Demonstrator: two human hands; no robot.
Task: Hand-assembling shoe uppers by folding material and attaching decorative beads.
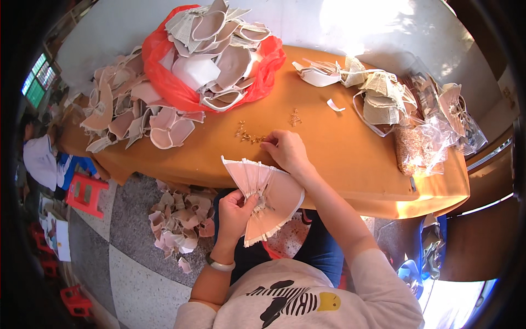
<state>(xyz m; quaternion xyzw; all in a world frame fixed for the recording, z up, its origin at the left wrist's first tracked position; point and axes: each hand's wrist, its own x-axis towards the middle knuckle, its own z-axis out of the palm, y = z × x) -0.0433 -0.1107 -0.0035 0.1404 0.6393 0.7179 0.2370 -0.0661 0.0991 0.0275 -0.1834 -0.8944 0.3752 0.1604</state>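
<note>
Surface's [350, 170] basically orange-brown, the bag's [156, 52] bright red, the fabric cup [282, 198] is dusty pink with cream edging, the shirt [378, 285] pale grey with black stripes plus some yellow, and those trousers [324, 249] are dark blue.

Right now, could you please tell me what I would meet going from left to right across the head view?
Uppermost red stool, floor-level pile of pinkish cup-shaped pieces, left hand, right hand, small white scrap, clear bag of tiny beige bits.
</note>
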